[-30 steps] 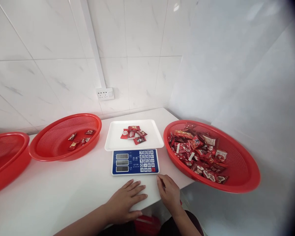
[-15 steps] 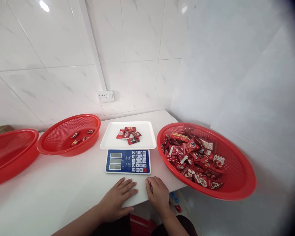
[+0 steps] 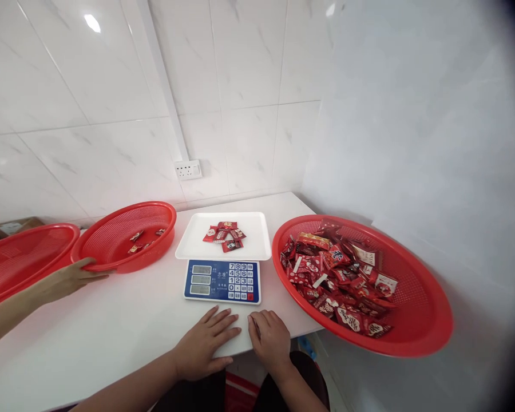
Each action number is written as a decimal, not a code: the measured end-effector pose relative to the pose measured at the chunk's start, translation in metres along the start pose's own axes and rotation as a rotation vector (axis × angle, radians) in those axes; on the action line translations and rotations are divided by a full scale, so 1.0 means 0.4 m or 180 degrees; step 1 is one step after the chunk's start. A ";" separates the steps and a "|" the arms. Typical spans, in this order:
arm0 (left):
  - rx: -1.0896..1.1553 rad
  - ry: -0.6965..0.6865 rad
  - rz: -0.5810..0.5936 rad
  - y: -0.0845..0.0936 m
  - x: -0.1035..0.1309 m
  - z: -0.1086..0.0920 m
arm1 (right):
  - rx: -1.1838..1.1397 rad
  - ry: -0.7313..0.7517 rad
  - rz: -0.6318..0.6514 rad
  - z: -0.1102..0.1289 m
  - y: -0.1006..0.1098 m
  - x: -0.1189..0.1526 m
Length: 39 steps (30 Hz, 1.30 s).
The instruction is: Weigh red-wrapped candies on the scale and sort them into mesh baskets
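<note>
My left hand point(image 3: 206, 343) lies flat on the white table, fingers spread, just in front of the scale's blue keypad point(image 3: 222, 281). Beside it, at the table's front edge, rests my right hand point(image 3: 269, 339) with its fingers curled in; whether anything is inside is hidden. Several red candy packets point(image 3: 225, 235) lie in a loose group on the scale's white tray point(image 3: 186, 242). To the right, a large red basket point(image 3: 427, 320) holds a heap of red packets point(image 3: 343, 280). Neither hand touches the scale or the basket.
Another person's hand point(image 3: 71, 280) touches the rim of a red basket point(image 3: 124, 267) with a few packets inside. A further red basket point(image 3: 30, 257) stands at the far left. Behind the table is a tiled wall with a socket point(image 3: 189, 169).
Another person's arm has come in from the left and its hand has reached the middle-left basket. My hands have hardly moved; the view has shifted slightly.
</note>
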<state>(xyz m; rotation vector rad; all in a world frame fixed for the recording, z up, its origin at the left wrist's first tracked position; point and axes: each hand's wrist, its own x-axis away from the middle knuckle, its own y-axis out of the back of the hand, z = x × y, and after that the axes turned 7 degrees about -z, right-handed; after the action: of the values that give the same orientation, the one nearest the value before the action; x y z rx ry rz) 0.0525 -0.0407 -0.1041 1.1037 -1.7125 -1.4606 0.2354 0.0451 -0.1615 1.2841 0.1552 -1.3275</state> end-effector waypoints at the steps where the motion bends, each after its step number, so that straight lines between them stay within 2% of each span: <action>1: -0.0013 -0.0005 -0.0011 -0.001 0.000 0.000 | 0.0002 0.0009 -0.0014 0.000 -0.001 0.000; 12: 0.0047 -0.0126 -0.0186 -0.017 0.004 0.015 | 0.0213 -0.0166 -0.0163 0.012 -0.003 0.000; 21: 0.0187 -0.0710 -0.0341 -0.119 -0.003 0.105 | 0.0268 -0.0261 -0.0475 0.014 -0.021 0.006; 24: 0.0341 -0.0739 -0.0353 -0.132 -0.007 0.118 | 0.0305 -0.0351 -0.0465 0.016 -0.024 0.004; 29: 0.0744 -0.0510 -0.0211 -0.098 -0.011 0.109 | 0.0424 -0.0558 -0.0662 0.028 -0.028 0.002; 35: 0.1126 -0.0198 -0.0109 -0.039 -0.004 0.062 | 0.0492 -0.0615 -0.0827 0.035 -0.031 0.007; 37: 0.1298 -0.0160 -0.0154 -0.008 0.014 0.056 | 0.0509 -0.0607 -0.0798 0.035 -0.031 0.006; 39: 0.1360 -0.0174 -0.0411 0.043 0.044 0.076 | 0.0526 -0.0612 -0.0760 0.035 -0.030 0.006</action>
<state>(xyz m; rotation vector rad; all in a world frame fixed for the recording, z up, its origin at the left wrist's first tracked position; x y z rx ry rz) 0.0145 -0.0418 -0.0941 1.4274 -2.0873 -1.2367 0.2191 0.0364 -0.1650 1.2962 0.0664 -1.6896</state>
